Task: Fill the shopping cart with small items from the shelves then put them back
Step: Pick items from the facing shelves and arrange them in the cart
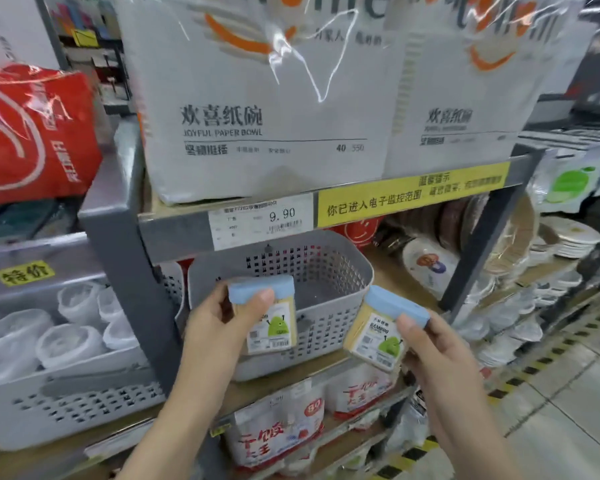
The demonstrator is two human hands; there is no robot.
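Note:
My left hand (222, 322) grips a small toothpick box (274, 329) with a blue lid and a green cartoon label, held upright in front of the grey perforated basket (329, 271) on the middle shelf. My right hand (433, 344) pinches a second, identical toothpick box (374, 339) by its blue lid, tilted, at the basket's right front corner. The basket's inside looks bare where I can see it. No shopping cart is in view.
Large white paper-bowl packs (257, 116) fill the shelf above, over a 9.90 price tag (262, 220). A grey bin of white cups (49, 341) stands left. Paper plates (465, 265) lie right. Red-and-white packs (278, 431) sit below. The tiled aisle floor (568, 410) runs right.

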